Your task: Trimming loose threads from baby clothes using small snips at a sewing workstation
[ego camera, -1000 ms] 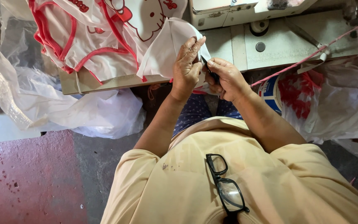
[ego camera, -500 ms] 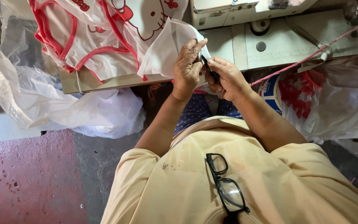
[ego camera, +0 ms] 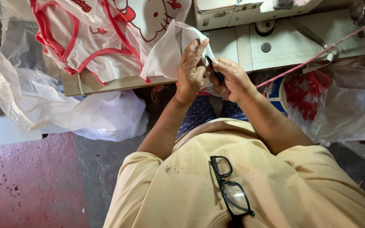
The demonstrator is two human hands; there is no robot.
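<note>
My left hand [ego camera: 191, 69] pinches the edge of a white fabric piece [ego camera: 167, 52] at the front edge of the sewing table [ego camera: 275, 46]. My right hand [ego camera: 231, 78] is close beside it, closed around a small dark cutting tool [ego camera: 215, 71] whose tip meets the fabric between my two hands. More white fabric with red trim and a cartoon cat print [ego camera: 106, 38] lies on the table to the left.
The base of a sewing machine [ego camera: 229, 10] stands at the back of the table. A pink thread [ego camera: 317, 55] runs across to the right. Clear plastic bags [ego camera: 64, 109] hang left, another bag with red-and-white cloth [ego camera: 339, 101] right. Black glasses [ego camera: 229, 185] hang on my shirt.
Both hands stay together on the white fabric; my left fingers have shifted slightly along its edge.
</note>
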